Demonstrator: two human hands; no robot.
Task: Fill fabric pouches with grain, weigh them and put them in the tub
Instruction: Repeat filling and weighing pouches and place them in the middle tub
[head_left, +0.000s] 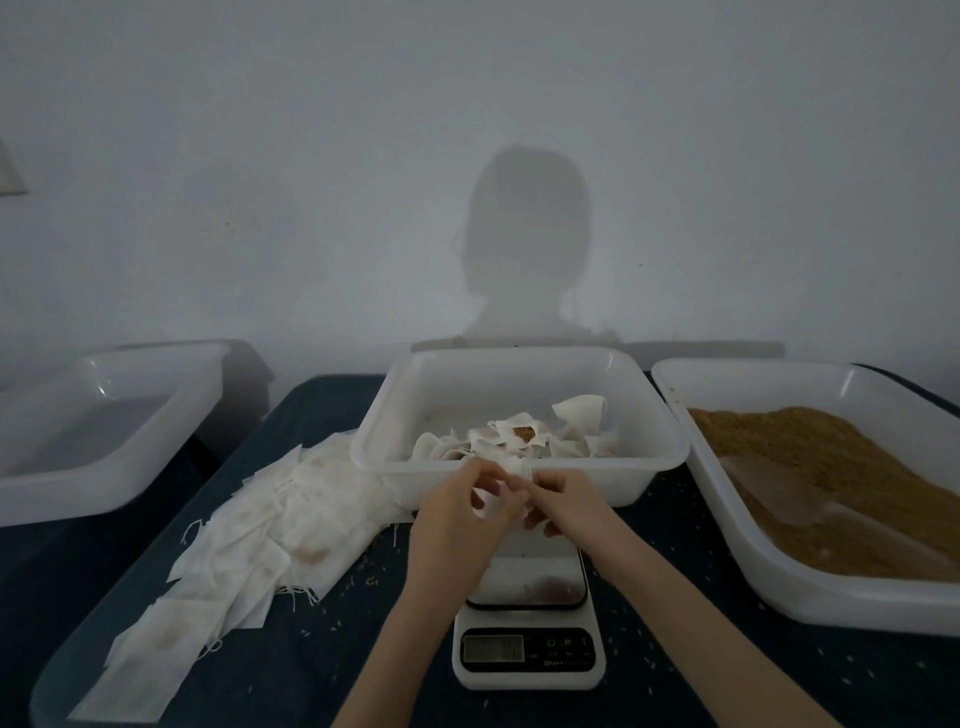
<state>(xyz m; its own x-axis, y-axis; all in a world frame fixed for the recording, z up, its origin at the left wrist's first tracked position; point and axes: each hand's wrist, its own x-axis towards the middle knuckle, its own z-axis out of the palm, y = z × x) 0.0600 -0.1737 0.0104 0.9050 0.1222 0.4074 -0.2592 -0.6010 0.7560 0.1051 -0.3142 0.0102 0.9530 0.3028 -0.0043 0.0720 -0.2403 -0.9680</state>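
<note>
Two bare forearms reach up from the bottom edge and meet above a small digital kitchen scale (527, 613), whose display is too dim to be read. Between the left hand (460, 506) and the right hand (563, 501) one white fabric pouch (493, 501) is held, just in front of the near wall of the middle tub (519, 467) and above the far end of the scale's platform. The pouch is pinched by the curled fingers of both hands; neither hand is free.

The pouch's shape is largely hidden by the fingers. It appears crumpled, with its long axis running roughly left to right from one hand to the other; which way its mouth points cannot be told.

Inside the middle tub lie other pouches (519, 439), one of them showing brown grain at its open top. Flat, unfilled pouches (249, 540) are spread in a heap on the dark table (675, 545), left of the scale. Brown grain (831, 467) fills a tub on the right, and another tub (104, 415) stands on the left.

It is judged that the pouch is being opened or drawn shut, so the step in hand is filling or closing. Next, the pouch would need to be set on the scale platform and released, so that a weight can be read.
</note>
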